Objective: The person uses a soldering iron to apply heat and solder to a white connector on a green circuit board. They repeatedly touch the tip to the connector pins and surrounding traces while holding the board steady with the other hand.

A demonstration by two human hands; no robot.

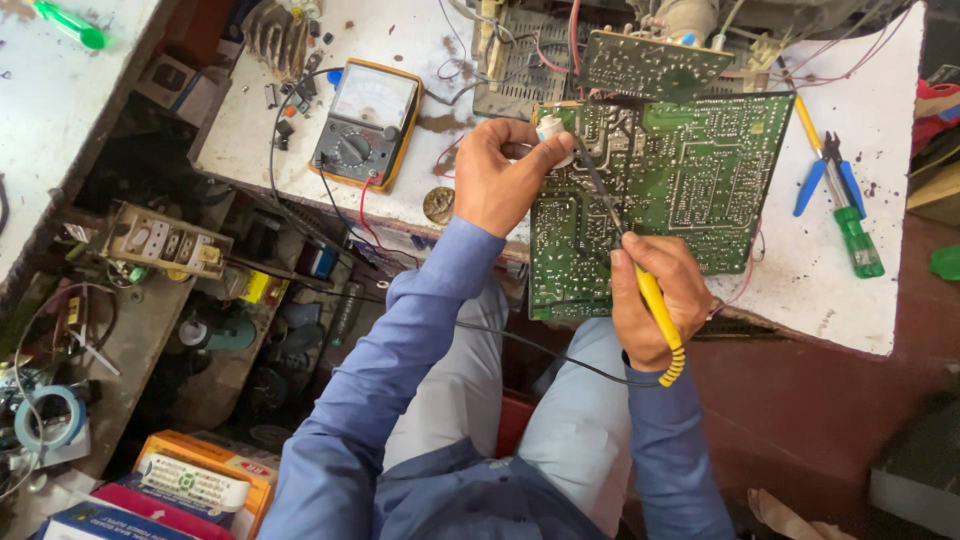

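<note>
Green circuit board [690, 170] lies between yellow multimeter [365, 125] and blue pliers [832, 172].

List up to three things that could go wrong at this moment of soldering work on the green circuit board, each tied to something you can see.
1. The soldering iron in the right hand has its tip near the left hand, so its fingers might get burnt.
2. The circuit board overhangs the table edge; it could tip or slide.
3. The iron's black cord crosses the lap and could snag, jerking the tip.
</note>
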